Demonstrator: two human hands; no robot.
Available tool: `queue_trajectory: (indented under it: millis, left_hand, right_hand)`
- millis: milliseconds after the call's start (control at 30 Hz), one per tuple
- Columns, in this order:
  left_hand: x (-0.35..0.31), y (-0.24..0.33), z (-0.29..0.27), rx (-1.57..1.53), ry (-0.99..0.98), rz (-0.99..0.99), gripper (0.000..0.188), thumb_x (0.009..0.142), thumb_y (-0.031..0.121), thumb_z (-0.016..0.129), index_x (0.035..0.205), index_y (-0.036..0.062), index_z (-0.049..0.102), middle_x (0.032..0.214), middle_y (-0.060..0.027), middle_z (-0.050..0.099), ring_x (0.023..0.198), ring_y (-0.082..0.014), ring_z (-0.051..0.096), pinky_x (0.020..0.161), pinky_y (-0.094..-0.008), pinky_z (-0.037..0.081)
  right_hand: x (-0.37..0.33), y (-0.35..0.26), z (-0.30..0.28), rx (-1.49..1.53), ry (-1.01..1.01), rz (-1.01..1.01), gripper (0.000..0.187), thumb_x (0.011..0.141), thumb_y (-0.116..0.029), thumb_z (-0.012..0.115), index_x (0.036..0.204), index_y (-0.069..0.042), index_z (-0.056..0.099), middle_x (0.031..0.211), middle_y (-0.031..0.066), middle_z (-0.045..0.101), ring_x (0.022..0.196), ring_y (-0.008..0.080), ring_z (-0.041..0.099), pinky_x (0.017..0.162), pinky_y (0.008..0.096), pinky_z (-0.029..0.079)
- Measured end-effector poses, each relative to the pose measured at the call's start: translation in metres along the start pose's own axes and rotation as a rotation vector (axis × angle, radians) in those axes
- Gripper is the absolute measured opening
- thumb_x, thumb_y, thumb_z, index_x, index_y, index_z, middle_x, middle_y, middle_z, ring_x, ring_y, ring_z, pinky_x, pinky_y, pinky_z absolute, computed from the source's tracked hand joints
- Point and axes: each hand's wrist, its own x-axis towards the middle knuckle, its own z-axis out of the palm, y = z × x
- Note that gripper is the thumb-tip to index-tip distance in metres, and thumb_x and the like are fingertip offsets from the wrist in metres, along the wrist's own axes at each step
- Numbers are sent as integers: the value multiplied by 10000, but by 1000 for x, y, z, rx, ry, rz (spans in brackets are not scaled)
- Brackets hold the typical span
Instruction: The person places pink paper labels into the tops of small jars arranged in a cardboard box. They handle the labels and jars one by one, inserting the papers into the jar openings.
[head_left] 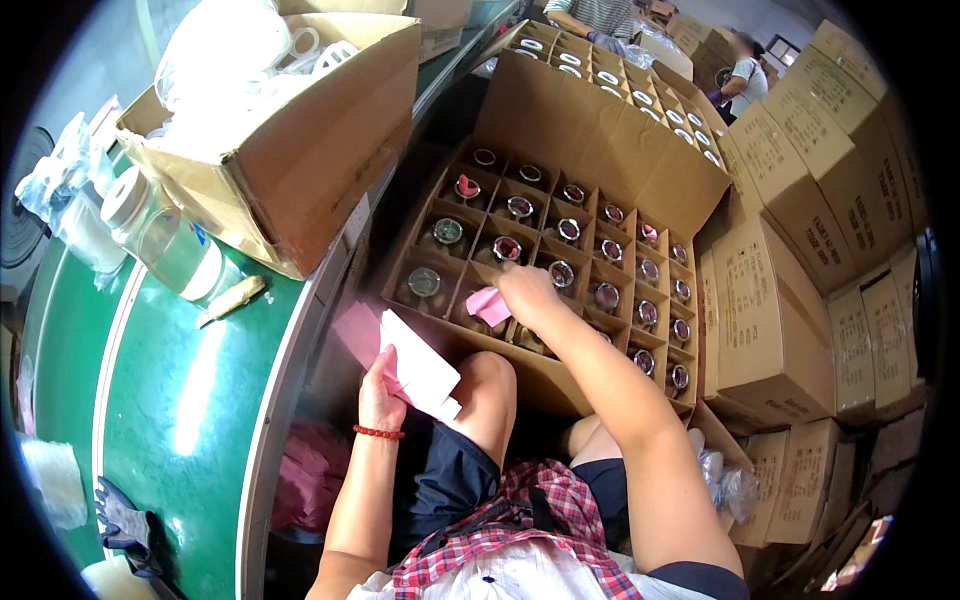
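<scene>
My left hand is closed on a sheaf of paper slips, pink and white, held beside the near left corner of an open carton. Cardboard dividers split that carton into cells, with glass jars standing upright in them, mouths up. Over the near row, my right hand has its fingers curled and pinched at a single pink paper slip. The slip covers a jar mouth; whether its end is inside is hidden. Folded pink paper shows in several other jars.
On the green table at left stand a carton of white plastic rings and a clear lidded jar. A yellow-handled tool and a dark glove lie there. Stacked cartons line the right. Two people work beyond another divided carton.
</scene>
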Motion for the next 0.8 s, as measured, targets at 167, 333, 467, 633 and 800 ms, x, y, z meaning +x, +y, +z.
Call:
queue_trajectory:
  millis: [167, 333, 467, 633, 800]
  left_hand:
    - [6, -7, 4, 21, -10, 26, 257, 878, 168, 614, 1102, 43, 601, 1077, -65, 663, 1003, -210, 631, 912, -382, 492]
    - [1, 1, -3, 36, 25, 57, 273, 881, 173, 614, 1125, 52, 596, 1101, -56, 655, 1018, -210, 624, 918, -390, 488]
    - [-2, 12, -9, 68, 14, 52, 305, 893, 182, 592, 1162, 39, 573, 1151, -69, 637, 1078, -223, 598, 955, -403, 461]
    - [-7, 13, 13, 89, 12, 55, 263, 895, 175, 589, 1112, 25, 593, 1093, -71, 649, 1021, -198, 615, 920, -358, 471]
    - [-2, 12, 10, 134, 27, 108, 293, 898, 180, 588, 1162, 56, 565, 1131, -60, 638, 1044, -217, 611, 925, -402, 482]
  right_hand:
    - [16, -22, 47, -174, -133, -68, 167, 745, -201, 640, 795, -68, 728, 899, 128, 641, 789, 255, 665, 583, 379, 527]
    - [9, -46, 29, 133, 184, 170, 288, 726, -130, 672, 953, -7, 542, 873, 166, 630, 791, 293, 647, 654, 371, 527]
    - [-28, -51, 31, 494, 191, 265, 282, 747, -276, 677, 893, -55, 579, 920, 137, 659, 905, 320, 629, 926, 510, 365]
    - [-46, -46, 57, 319, 284, 254, 535, 849, -541, 504, 995, -56, 679, 1040, 144, 670, 1225, 343, 465, 1084, 625, 52]
    - [-15, -35, 52, 366, -125, 292, 614, 889, -550, 427, 783, -32, 738, 940, 164, 690, 1242, 361, 450, 1095, 630, -55]
